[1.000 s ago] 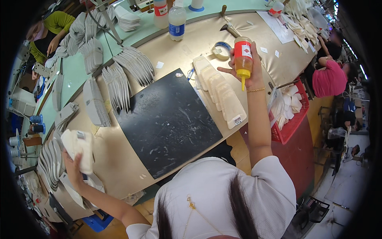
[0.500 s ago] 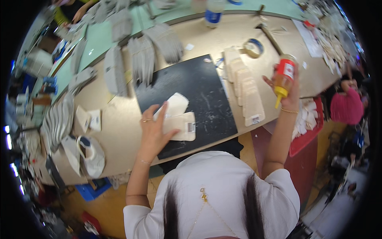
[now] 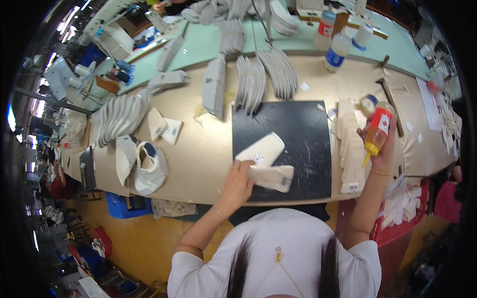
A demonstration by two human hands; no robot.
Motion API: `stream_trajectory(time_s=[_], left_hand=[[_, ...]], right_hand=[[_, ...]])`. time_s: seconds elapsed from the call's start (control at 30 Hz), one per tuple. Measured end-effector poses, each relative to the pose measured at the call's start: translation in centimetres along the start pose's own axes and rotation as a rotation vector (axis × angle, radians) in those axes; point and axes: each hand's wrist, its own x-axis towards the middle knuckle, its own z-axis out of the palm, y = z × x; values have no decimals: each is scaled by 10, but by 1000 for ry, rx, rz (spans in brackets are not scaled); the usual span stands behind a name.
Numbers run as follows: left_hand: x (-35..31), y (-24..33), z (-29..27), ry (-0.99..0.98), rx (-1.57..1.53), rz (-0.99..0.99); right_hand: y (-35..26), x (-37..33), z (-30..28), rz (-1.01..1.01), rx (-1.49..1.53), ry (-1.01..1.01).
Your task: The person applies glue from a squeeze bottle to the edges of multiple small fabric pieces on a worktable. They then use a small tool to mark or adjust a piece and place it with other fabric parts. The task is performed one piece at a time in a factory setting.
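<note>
My left hand [image 3: 240, 181] pinches the left end of a cream fabric piece [image 3: 272, 178] with a small printed label, held tilted over a black mat [image 3: 313, 144]. Just beyond it, a second cream piece [image 3: 263, 150], also with a printed mark, lies slanted on the mat near my fingertips. In my right hand [image 3: 386, 151] is a squeeze bottle [image 3: 380, 126] with a red label and a yellow nozzle that points down. The bottle is above the table, right of a row of overlapping cream pieces [image 3: 350, 159].
Stacks of grey pieces [image 3: 251, 84] line the far side. At left lie a partly sewn shoe upper [image 3: 150, 169] and loose cream pieces [image 3: 171, 130]. A tape roll [image 3: 368, 105] and a hammer [image 3: 390, 97] are at right. A red basket [image 3: 425, 196] holds scraps below the edge.
The view has turned, so the table appears shifted right. My left hand, earlier spread over both cream pieces, now grips the nearer one, which has tilted. My right hand still holds the bottle.
</note>
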Motion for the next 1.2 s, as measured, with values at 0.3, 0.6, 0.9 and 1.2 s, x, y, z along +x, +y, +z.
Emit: stream_trajectory(time_s=[0.3,0.6,0.9,1.2], left_hand=[[19,9,-52,-90,-1382,-194],[54,44,-9,-326,-2157,-652],[31,77,-27,-820,-1992,-264],[32,88,-38,-1012,-742,258]], right_hand=[[-12,-3,29,-100,32,-111],[-7,13,85,-223,100,-248],[-3,-3,115,-440,-39,-419],[-20,9,94,-447,167,-527]])
